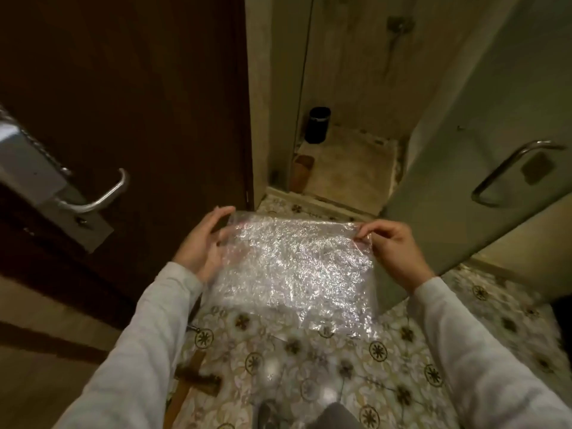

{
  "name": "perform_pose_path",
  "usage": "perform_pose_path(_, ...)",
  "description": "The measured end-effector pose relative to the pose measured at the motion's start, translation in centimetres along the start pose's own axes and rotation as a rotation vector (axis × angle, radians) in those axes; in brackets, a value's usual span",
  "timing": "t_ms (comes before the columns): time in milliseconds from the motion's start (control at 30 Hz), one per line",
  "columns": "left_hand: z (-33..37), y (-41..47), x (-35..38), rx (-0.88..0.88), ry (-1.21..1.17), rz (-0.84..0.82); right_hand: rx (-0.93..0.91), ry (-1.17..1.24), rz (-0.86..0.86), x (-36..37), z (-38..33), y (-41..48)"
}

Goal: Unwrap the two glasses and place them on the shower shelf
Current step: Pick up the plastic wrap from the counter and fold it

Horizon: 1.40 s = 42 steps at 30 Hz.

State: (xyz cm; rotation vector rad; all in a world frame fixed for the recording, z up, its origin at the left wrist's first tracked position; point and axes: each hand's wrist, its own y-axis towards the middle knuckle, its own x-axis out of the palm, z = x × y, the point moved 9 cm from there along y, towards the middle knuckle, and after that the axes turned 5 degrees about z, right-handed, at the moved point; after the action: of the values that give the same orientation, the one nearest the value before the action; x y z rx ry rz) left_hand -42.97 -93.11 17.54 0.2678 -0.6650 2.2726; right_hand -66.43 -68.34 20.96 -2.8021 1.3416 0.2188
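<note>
Bubble wrap sheet (294, 267) spread flat btwn both hands.
L hand (205, 243) grip holds left edge; R hand (393, 246) pinches top-right corner, over tiled floor (387, 382).

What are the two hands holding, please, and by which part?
A sheet of bubble wrap, spread flat: left hand at its left edge, right hand pinching its far right corner.

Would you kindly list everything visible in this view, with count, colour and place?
Bubble wrap sheet: one, clear, spread between both hands.
Wooden door: one, dark brown, left.
Door handle: one, silver, on that door.
Glass shower door: one, greenish, right, with a metal handle.
Cup: one, black, shower floor corner.
Floor tiles: patterned cream, below.
Hands: left hand and right hand, holding the sheet's top corners; grey sleeves.
</note>
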Motion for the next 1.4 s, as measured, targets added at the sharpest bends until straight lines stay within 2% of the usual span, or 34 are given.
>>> perform_pose_path(67,-0.9,1.5,1.0,-0.093,0.082,-0.081,0.002,-0.008,0.061,-1.2,-0.2,0.8)
perform_pose_path(133,-1.2,3.3,1.8,-0.053,0.198,-0.122,0.024,-0.013,0.126,-2.1,-0.2,1.6)
perform_pose_path(267,-1.2,7.5,3.6,0.053,0.194,-0.079,0.391,0.326,0.107,-1.9,3.7,2.9)
perform_pose_path(334,-1.2,9.6,4.7,0.088,0.225,-0.074,0.429,0.201,0.016,-1.9,5.4,3.8)
perform_pose_path(400,-1.3,12.1,5.9,0.077,0.228,-0.068,0.397,0.075,-0.028,-2.8,6.7,5.3)
perform_pose_path(567,0.0,18.9,10.0,0.028,0.240,-0.107,0.295,0.226,0.088,-6.5,7.6,12.7)
perform_pose_path(634,0.7,21.5,12.4,0.009,0.254,-0.127,0.292,0.258,0.063,-7.5,7.6,16.1)
perform_pose_path(734,3.2,26.2,15.4,0.072,0.332,-0.081,0.310,0.272,0.020,-9.6,8.0,21.1)
perform_pose_path(800,4.6,29.1,16.8,0.092,0.292,-0.056,0.288,0.258,0.095,-11.4,8.2,24.1)
perform_pose_path(867,5.1,31.8,18.9,0.068,0.279,-0.098,0.267,0.252,0.165,-13.2,8.7,27.2)
perform_pose_path(934,4.5,34.3,21.1,0.037,0.316,-0.151,0.274,0.235,0.149,-13.8,9.0,29.6)
perform_pose_path(1067,4.7,40.1,22.3,0.053,0.281,-0.093,0.352,0.286,0.068,-14.3,10.9,33.5)
perform_pose_path(1234,4.0,48.4,24.0,-0.085,0.328,-0.203,0.352,0.262,0.132,-16.8,12.3,39.3)
perform_pose_path(1401,7.0,58.4,28.0,-0.002,0.310,-0.260,0.359,0.276,0.130,-18.1,13.3,47.4)
